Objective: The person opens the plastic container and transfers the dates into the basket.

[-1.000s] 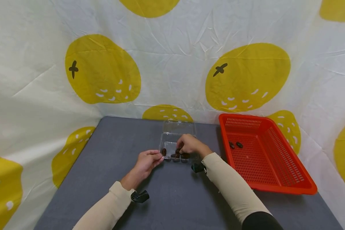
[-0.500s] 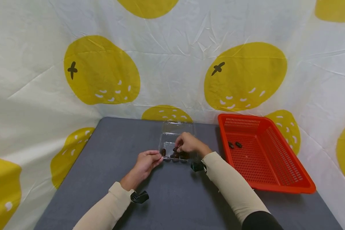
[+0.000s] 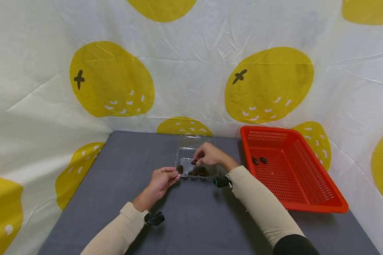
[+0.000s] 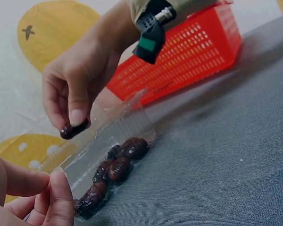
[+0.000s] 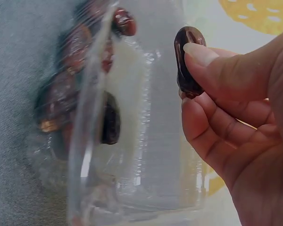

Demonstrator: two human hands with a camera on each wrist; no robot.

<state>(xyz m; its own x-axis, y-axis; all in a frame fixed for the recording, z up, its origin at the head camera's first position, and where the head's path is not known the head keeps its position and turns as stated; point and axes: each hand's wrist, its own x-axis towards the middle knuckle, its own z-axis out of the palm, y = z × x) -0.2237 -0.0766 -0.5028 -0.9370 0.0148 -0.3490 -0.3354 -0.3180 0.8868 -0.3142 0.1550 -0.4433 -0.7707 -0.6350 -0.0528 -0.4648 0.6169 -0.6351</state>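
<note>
A clear plastic clamshell box point(image 3: 186, 153) stands on the table with its lid raised at the back. Several dark brown dates point(image 4: 119, 169) lie along its front side, and one date point(image 3: 181, 169) sits at its left. My left hand point(image 3: 161, 180) pinches the box's front left corner between thumb and fingers. Over the box, my right hand point(image 3: 209, 154) pinches a glossy date point(image 5: 183, 68) between thumb and fingertips, apart from the others. In the left wrist view this held date hangs above the row of dates.
To the right, a red perforated plastic basket point(image 3: 306, 206) holds a few dates point(image 3: 263, 160) near its left wall. A grey cloth point(image 3: 188, 219) covers the table. Behind hangs a white curtain point(image 3: 191, 81) with yellow fruit prints.
My right hand has risen a little and moved toward the back of the box, lifting a date away from the front row. The left hand keeps its grip on the corner.
</note>
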